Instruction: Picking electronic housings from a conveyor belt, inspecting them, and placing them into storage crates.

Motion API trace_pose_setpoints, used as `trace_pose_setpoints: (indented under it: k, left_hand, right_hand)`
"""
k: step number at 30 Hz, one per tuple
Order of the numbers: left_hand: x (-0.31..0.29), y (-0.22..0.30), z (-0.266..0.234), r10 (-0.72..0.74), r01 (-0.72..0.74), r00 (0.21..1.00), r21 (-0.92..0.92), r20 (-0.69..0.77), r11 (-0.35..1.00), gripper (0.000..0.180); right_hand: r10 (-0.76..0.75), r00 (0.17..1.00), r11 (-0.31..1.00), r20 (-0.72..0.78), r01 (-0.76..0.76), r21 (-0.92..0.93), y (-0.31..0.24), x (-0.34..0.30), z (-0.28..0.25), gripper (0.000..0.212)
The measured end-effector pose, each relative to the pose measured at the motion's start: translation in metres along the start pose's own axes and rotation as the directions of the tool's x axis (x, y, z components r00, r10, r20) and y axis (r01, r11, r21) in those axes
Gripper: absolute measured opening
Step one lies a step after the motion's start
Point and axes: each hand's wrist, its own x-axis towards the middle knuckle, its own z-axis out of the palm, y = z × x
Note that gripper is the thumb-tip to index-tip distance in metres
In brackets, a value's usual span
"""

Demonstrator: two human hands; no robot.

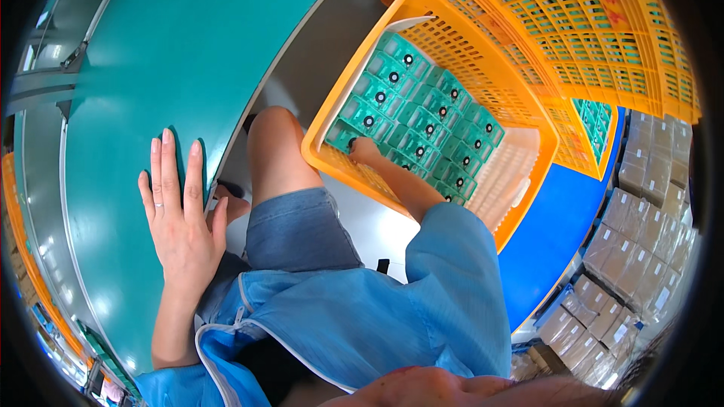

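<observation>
My left hand [177,215] lies flat on the green work surface [188,38], fingers stretched out and a little apart, holding nothing. My right arm reaches over the near wall of a yellow plastic crate [320,124]. Inside it, my right hand [366,152] has its fingers bent around the black round part of a green see-through plastic box [341,136] at the near left corner. Its fingertips are partly hidden. Several similar green boxes [430,130], each with a black disc with a white centre, fill the crate in rows.
More yellow crates [603,15] with green boxes in them stand at the far right. Beneath them shows a blue surface [547,218]. Stacks of wrapped brown cartons [626,237] stand further right. A white liner [513,173] covers the crate's right inner wall.
</observation>
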Motion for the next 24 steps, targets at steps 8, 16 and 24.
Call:
trace_pose_setpoints:
  k: [8,16,24]
  left_hand:
    - [-0.001,0.000,-0.001,-0.005,0.005,1.000,-0.007,0.008,1.000,0.081]
    - [-0.003,0.001,-0.005,-0.026,0.026,1.000,0.001,0.013,1.000,0.082]
    - [0.002,0.003,-0.008,-0.009,0.010,1.000,-0.045,0.012,0.999,0.085]
  right_hand:
    - [-0.098,0.995,0.994,0.021,0.099,-0.049,-0.006,-0.001,-0.009,0.011]
    - [-0.240,0.911,0.942,-0.335,0.302,0.149,-0.015,-0.006,-0.004,0.009]
    - [-0.327,0.906,0.943,-0.269,0.332,-0.025,-0.007,-0.017,-0.022,0.014]
